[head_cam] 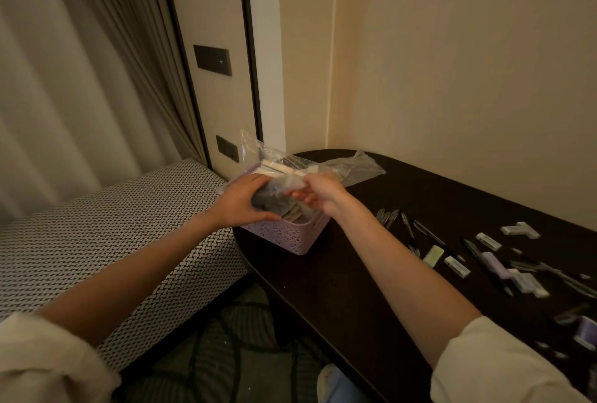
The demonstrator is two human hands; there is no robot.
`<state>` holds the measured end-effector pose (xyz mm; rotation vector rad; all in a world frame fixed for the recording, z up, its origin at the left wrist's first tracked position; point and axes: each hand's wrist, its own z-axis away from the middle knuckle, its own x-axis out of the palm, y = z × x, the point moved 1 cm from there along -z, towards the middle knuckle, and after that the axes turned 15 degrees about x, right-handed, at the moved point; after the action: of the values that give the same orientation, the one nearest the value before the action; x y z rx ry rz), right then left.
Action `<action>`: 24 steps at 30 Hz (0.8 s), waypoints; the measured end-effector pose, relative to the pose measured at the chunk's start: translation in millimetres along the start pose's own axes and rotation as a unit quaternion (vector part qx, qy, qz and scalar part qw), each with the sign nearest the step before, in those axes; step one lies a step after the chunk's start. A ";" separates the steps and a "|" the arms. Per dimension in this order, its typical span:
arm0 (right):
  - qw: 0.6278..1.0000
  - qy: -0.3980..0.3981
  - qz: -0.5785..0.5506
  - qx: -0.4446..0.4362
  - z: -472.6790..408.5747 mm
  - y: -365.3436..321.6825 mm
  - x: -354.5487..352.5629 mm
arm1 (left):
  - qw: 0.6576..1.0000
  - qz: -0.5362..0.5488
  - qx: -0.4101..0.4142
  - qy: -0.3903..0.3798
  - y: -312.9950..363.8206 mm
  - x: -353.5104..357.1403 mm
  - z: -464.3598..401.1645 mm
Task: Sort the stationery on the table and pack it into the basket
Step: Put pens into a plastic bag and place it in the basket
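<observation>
A lilac perforated basket (286, 234) stands at the left end of the dark table (355, 273). Over it, my left hand (240, 200) grips a clear plastic bag of dark items (274, 194) from the left. My right hand (319, 192) pinches the same bag at its right end. More clear bags (352, 166) with pale sticks lie in and behind the basket. Loose pens (407, 224) and small erasers (457, 267) are scattered on the table to the right.
A bench with a woven black-and-white cover (122, 234) sits left of the table, below a curtain. Walls close off the table's far side. A roll of tape (586, 331) lies near the right edge. Patterned carpet lies below.
</observation>
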<state>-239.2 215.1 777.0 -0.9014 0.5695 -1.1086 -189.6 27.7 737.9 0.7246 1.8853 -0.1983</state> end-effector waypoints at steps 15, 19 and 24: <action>0.997 0.034 -0.064 -0.015 8.8 10.7 -16.3 | 0.987 -0.034 -0.054 -0.147 0.4 -27.0 -51.3; 0.993 -0.054 -0.105 0.015 16.9 13.6 -14.9 | 0.959 -0.043 -0.092 -0.265 -10.4 -37.2 -77.1; 0.976 -0.164 -0.132 0.053 19.1 17.5 -25.4 | 0.902 -0.053 -0.131 -0.407 -22.3 -36.7 -96.3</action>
<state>-224.6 247.8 771.5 -1.0602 0.1181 -1.1828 -268.0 38.9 807.4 0.2728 1.1114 -0.2607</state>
